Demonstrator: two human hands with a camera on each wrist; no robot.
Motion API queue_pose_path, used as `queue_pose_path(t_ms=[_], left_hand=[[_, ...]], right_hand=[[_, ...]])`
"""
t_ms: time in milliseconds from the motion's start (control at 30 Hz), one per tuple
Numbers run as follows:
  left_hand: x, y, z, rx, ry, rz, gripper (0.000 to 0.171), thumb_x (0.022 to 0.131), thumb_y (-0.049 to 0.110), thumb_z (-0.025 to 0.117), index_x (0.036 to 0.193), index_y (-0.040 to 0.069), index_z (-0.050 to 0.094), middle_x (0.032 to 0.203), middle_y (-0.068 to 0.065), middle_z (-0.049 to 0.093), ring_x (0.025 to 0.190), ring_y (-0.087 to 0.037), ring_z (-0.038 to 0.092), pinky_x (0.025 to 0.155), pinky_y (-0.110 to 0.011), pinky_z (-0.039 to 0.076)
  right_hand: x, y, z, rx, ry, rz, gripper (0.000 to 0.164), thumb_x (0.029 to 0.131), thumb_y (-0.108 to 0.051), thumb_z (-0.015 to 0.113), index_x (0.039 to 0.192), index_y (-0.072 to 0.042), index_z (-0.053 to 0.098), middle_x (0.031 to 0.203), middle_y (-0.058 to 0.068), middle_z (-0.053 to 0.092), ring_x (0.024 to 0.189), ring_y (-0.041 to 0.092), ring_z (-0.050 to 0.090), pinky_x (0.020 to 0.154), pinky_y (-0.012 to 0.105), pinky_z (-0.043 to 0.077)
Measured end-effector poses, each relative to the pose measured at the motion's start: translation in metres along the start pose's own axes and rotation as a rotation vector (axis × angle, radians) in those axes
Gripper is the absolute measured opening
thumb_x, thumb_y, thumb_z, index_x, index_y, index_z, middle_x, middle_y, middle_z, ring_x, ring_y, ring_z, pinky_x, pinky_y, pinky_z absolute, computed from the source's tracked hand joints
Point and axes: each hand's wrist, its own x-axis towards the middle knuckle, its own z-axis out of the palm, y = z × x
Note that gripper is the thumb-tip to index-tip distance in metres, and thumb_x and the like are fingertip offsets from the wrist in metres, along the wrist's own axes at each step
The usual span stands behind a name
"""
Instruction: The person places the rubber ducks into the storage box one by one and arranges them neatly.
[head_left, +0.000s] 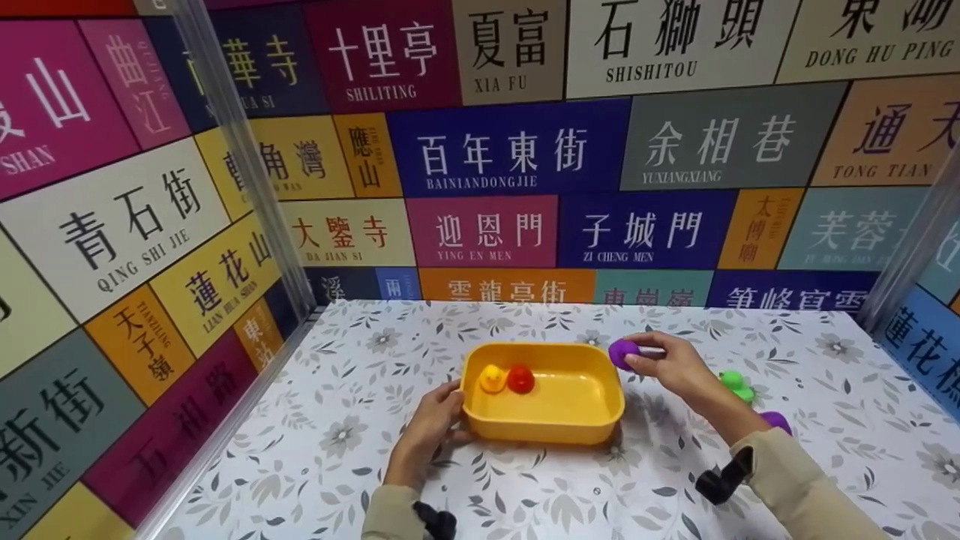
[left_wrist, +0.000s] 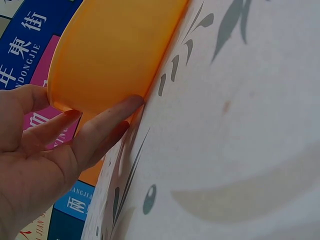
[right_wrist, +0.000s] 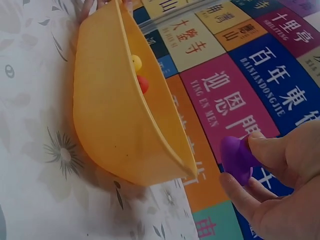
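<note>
A yellow plastic tub point(head_left: 540, 433) stands on the table, holding a yellow toy duck point(head_left: 491, 379) and a red toy point(head_left: 520, 379) beside it at the left. My left hand point(head_left: 431, 420) grips the tub's left end; the left wrist view shows the thumb at the rim and fingers against the outer wall. Just off the tub's right back corner, my right hand point(head_left: 679, 367) pinches a purple toy duck point(right_wrist: 235, 157) between thumb and fingers, raised to about rim height. Right of that hand lie a green toy duck point(head_left: 737, 385) and another purple toy point(head_left: 776, 421), partly hidden by the forearm.
The table carries a white leaf-and-flower patterned cloth point(head_left: 345, 435). Panels of colourful sign prints point(head_left: 480, 229) rise at its back and sides, with clear corner posts point(head_left: 247, 150) between them. Dark wrist straps point(head_left: 724, 476) show on the sleeves.
</note>
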Motion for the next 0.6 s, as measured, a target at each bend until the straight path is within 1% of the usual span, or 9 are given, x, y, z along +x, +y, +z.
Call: queue_pose_path(t_ms=[100, 200, 367, 500, 600], left_hand=[[0.000, 0.001, 0.000, 0.002, 0.004, -0.009, 0.054, 0.100, 0.024, 0.047, 0.152, 0.009, 0.042, 0.083, -0.003, 0.047, 0.095, -0.020, 0.062, 0.079, -0.037, 0.063], [0.000, 0.002, 0.001, 0.000, 0.008, -0.012, 0.054, 0.100, 0.024, 0.047, 0.152, 0.010, 0.043, 0.082, -0.002, 0.047, 0.095, -0.019, 0.062, 0.078, -0.036, 0.062], [0.000, 0.002, 0.001, -0.003, 0.017, -0.032, 0.054, 0.101, 0.026, 0.048, 0.152, 0.013, 0.043, 0.083, -0.001, 0.048, 0.098, -0.020, 0.061, 0.080, -0.036, 0.062], [0.001, 0.001, 0.000, 0.005, 0.021, -0.046, 0.053, 0.100, 0.026, 0.048, 0.152, 0.014, 0.044, 0.083, -0.001, 0.049, 0.095, -0.019, 0.061, 0.077, -0.034, 0.062], [0.002, 0.001, 0.000, -0.001, 0.016, -0.038, 0.054, 0.099, 0.024, 0.048, 0.151, 0.013, 0.044, 0.081, 0.000, 0.048, 0.093, -0.019, 0.061, 0.075, -0.034, 0.062]], right_hand=[[0.008, -0.005, 0.008, 0.008, -0.001, 0.000, 0.045, 0.096, -0.022, 0.068, 0.134, -0.001, 0.059, 0.133, 0.025, 0.062, 0.110, 0.022, 0.066, 0.088, 0.030, 0.056], [0.015, -0.009, 0.017, 0.025, -0.018, -0.024, 0.041, 0.095, -0.016, 0.068, 0.131, 0.003, 0.060, 0.131, 0.026, 0.062, 0.115, 0.026, 0.066, 0.087, 0.028, 0.058], [0.028, -0.013, 0.031, 0.035, -0.053, -0.035, 0.039, 0.094, -0.009, 0.067, 0.129, 0.006, 0.061, 0.132, 0.030, 0.060, 0.120, 0.036, 0.063, 0.086, 0.026, 0.059], [0.036, -0.015, 0.042, 0.021, -0.060, -0.037, 0.037, 0.093, -0.006, 0.067, 0.128, 0.007, 0.061, 0.132, 0.032, 0.059, 0.117, 0.036, 0.064, 0.086, 0.025, 0.060], [0.040, -0.015, 0.050, 0.015, -0.067, -0.022, 0.036, 0.093, -0.006, 0.067, 0.127, 0.005, 0.063, 0.131, 0.031, 0.059, 0.115, 0.033, 0.064, 0.088, 0.027, 0.060]])
